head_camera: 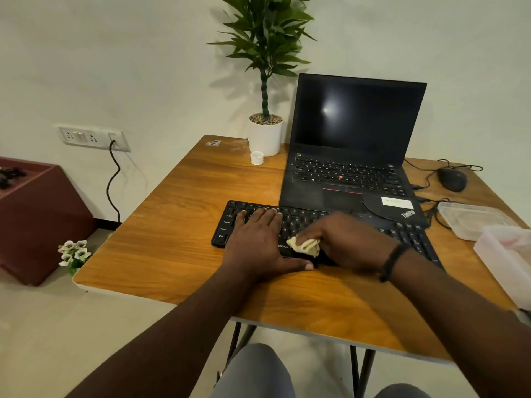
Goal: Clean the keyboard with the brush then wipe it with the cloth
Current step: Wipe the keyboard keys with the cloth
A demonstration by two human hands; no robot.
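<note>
Wooden table [184,225] against pale wall [115,67]

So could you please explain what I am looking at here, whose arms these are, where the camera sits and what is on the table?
There is no machine: these are a person's bare arms, filmed by one wide camera worn on the head, looking down at a wooden table. The left hand lies flat on a black keyboard, holding it steady. The right hand grips a pale cloth pressed on the keys, so this looks like the wiping step. Behind stands an open laptop with a dark screen, a potted plant and a small white cap. To the right lie a mouse and clear plastic boxes. I see no brush.
</note>
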